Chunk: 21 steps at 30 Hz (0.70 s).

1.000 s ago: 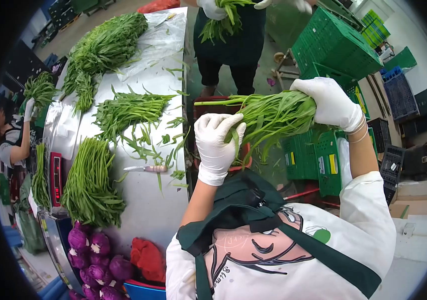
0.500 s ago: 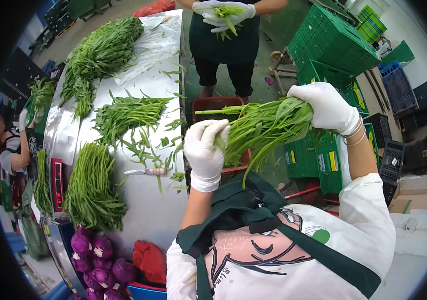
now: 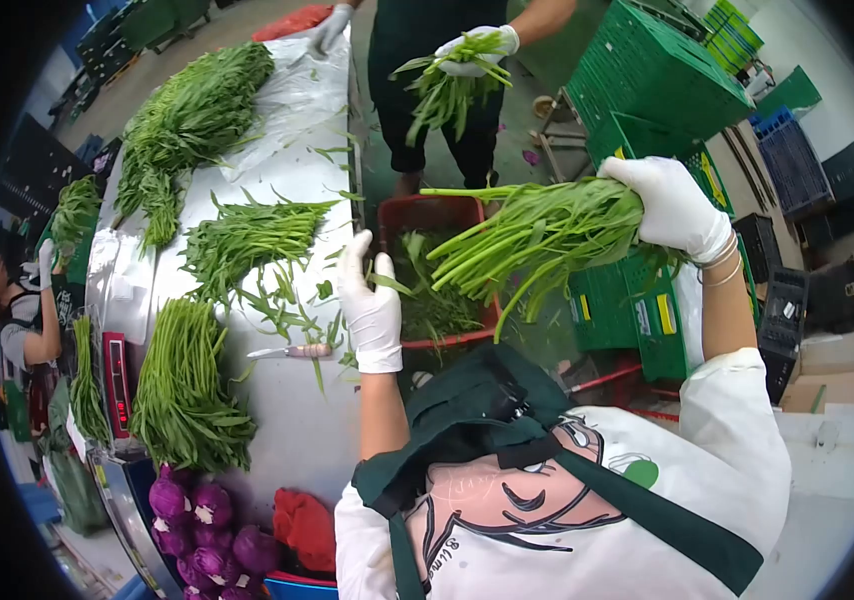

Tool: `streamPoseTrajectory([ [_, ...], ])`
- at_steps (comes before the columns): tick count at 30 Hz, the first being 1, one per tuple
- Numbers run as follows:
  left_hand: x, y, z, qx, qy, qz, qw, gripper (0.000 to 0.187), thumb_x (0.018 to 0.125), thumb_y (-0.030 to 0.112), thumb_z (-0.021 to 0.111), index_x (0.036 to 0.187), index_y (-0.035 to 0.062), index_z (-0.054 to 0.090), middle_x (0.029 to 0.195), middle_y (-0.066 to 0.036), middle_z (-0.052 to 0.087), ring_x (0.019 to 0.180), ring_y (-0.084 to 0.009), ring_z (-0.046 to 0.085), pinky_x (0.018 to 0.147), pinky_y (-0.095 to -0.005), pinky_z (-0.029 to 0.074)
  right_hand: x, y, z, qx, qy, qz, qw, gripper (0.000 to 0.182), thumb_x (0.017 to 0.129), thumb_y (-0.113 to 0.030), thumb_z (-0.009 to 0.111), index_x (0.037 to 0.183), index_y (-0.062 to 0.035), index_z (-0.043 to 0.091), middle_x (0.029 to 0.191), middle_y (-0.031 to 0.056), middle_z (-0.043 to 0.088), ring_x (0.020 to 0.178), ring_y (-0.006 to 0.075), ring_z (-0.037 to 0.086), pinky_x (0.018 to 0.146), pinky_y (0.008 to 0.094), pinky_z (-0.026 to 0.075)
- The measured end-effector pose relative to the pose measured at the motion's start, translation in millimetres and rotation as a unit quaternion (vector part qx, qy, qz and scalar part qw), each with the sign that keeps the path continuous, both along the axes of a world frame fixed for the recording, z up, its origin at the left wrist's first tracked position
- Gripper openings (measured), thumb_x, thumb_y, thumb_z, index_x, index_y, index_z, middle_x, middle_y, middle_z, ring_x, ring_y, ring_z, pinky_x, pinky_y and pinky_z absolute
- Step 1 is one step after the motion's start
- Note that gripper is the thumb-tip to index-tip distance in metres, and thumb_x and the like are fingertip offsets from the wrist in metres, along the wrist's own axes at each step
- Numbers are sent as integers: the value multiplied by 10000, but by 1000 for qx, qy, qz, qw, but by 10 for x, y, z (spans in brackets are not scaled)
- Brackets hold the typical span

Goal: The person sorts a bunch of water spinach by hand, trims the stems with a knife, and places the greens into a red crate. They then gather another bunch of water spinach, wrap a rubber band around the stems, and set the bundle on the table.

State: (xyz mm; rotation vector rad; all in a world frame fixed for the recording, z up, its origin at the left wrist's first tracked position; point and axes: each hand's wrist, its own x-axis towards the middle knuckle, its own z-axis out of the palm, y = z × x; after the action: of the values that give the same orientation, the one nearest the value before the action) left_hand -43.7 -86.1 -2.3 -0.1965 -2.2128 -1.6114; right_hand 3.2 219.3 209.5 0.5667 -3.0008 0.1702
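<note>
My gloved right hand (image 3: 672, 208) grips a bunch of water spinach (image 3: 537, 230) by its leafy end, with the stems pointing left. The bunch hangs in the air in front of my apron. My gloved left hand (image 3: 372, 305) is raised at the table's edge, fingers apart, and a small leaf (image 3: 392, 284) shows beside its thumb. Below and behind the held bunch stands a red crate (image 3: 427, 212) with loose leaves in it. Left of that hand, a knife (image 3: 292, 351) with a pale handle lies on the metal table (image 3: 292, 420) among scattered leaves.
More water spinach lies on the table: a large heap (image 3: 197, 110), a smaller pile (image 3: 257, 235) and a bundle (image 3: 192, 385) beside a red scale display (image 3: 117, 385). Purple onions (image 3: 212, 540) and a red cloth (image 3: 302, 528) sit nearby. Across from me a person (image 3: 437, 60) holds greens. Green crates (image 3: 657, 75) stand right.
My left hand has come away from the stems, moved left and opened. The bunch stays in my right hand. The person opposite has lowered their greens and reached one hand to the table.
</note>
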Motion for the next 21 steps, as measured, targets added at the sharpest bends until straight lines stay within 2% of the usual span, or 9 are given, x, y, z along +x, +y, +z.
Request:
streamPoseTrajectory([
  [3,187,167,528,52,87,-68,993,128,798,55,667,923,37,651,840,-85,636,741,-217,606,668,-313,484,19,-85,10,-8,-3,13,1000,348,607,-39,686,933,-81,571,791,130,618,787,350,596,670,389,475],
  [5,281,268,631,-31,47,-142,988,87,779,79,697,853,50,662,780,-78,637,705,-220,611,634,-309,485,23,-152,10,-8,8,25,1000,336,611,-52,690,924,-83,572,787,121,616,774,341,597,666,387,471],
  [6,306,342,630,-21,8,-144,989,110,793,91,710,864,22,664,770,-65,628,677,-162,590,646,-260,462,31,-201,40,-7,15,33,999,330,618,-61,689,925,-85,572,778,118,613,768,336,599,667,389,472],
  [12,277,396,617,6,73,-117,990,219,757,55,711,952,30,614,815,-58,609,781,-184,571,679,-285,442,52,-350,97,-14,65,68,995,311,624,-68,691,911,-84,571,758,100,605,751,319,600,661,384,469],
  [15,407,380,717,-112,278,75,951,267,738,26,701,987,52,607,788,-31,592,791,-211,565,701,-320,432,27,-341,74,-23,64,64,996,311,626,-68,689,912,-85,568,757,98,605,748,318,601,656,385,469],
  [16,521,301,640,-167,345,80,920,304,712,1,693,995,70,606,807,-12,600,766,-229,562,728,-345,423,20,-335,69,-29,64,63,996,311,626,-69,689,912,-86,568,756,97,604,747,318,601,654,385,468],
  [17,616,240,606,-146,382,13,912,293,691,-6,701,965,71,630,816,-38,632,727,-218,579,692,-333,444,17,-339,78,-32,57,62,996,312,625,-67,688,913,-86,567,757,98,605,748,318,602,652,386,468],
  [19,657,279,587,-120,290,-103,944,220,709,9,693,919,63,655,812,-66,656,689,-223,600,649,-321,467,24,-365,96,-39,40,61,997,314,623,-64,686,913,-87,566,757,100,605,750,318,604,649,387,467],
  [21,543,321,486,-110,222,-42,968,132,779,67,680,906,43,654,818,-84,656,664,-249,606,593,-327,489,32,-393,93,-19,25,63,998,318,625,-57,677,921,-86,562,761,102,607,756,319,605,647,392,467],
])
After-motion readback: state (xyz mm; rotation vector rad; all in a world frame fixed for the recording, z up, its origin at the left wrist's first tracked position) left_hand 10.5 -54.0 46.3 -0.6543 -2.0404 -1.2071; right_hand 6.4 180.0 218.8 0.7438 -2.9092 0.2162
